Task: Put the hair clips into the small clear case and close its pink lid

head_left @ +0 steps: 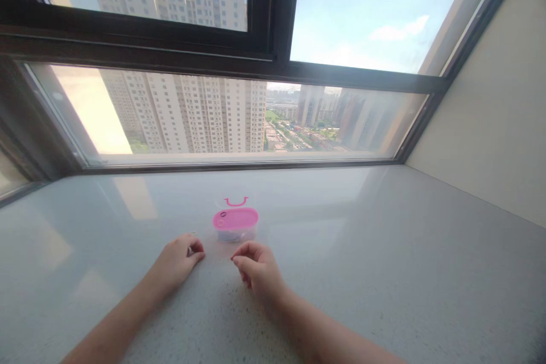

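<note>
My left hand (181, 256) rests low over the pale surface, its fingers curled and pressed together. A sliver of something seems to show near those fingertips, too small to name. Across a narrow gap, my right hand (256, 267) is closed in a pinch, thumb against forefinger. Whatever lies in the pinch is too small to make out. Just beyond both hands stands an oval see-through container (236, 234) with a pink lid (239, 218) on it. A small dark ring (223, 214) lies on the lid's left part. Neither hand touches the container.
Behind the container lies a pink curved strip (236, 203), like a handle. The speckled pale sill (362, 261) runs back to a dark-framed window (256, 166). A plain wall (490, 114) bounds the right side. Tall buildings show outside.
</note>
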Motion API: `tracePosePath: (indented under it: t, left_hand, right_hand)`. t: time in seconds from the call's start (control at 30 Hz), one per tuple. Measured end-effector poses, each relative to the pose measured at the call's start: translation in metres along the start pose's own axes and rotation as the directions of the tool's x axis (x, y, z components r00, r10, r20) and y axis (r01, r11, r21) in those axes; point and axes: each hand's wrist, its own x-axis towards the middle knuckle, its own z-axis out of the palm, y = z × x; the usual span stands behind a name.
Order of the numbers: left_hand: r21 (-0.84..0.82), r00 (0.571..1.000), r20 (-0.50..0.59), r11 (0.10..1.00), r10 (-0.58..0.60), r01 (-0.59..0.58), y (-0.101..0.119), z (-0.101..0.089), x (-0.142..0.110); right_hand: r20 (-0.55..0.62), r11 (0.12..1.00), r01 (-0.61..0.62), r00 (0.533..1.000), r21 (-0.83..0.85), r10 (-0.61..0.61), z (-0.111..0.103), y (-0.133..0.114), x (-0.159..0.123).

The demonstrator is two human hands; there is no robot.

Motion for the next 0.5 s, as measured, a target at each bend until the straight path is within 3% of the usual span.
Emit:
tracePosePath:
  t: [0.2, 0.5]
  left_hand:
    - [-0.06, 0.999, -0.021, 0.997, 0.038, -0.039, -0.004, 0.008, -0.001]
    - [-0.196, 0.993, -0.114, 0.98, 0.003, -0.025, -0.015, 0.002, -0.003]
  right_hand:
    - [0.011, 1.0, 0.014, 1.0, 0.004, -0.014, -0.001, 0.002, 0.0]
    - [0.013, 0.999, 0.028, 1.0, 0.016, -0.028, -0.001, -0.001, -0.002]
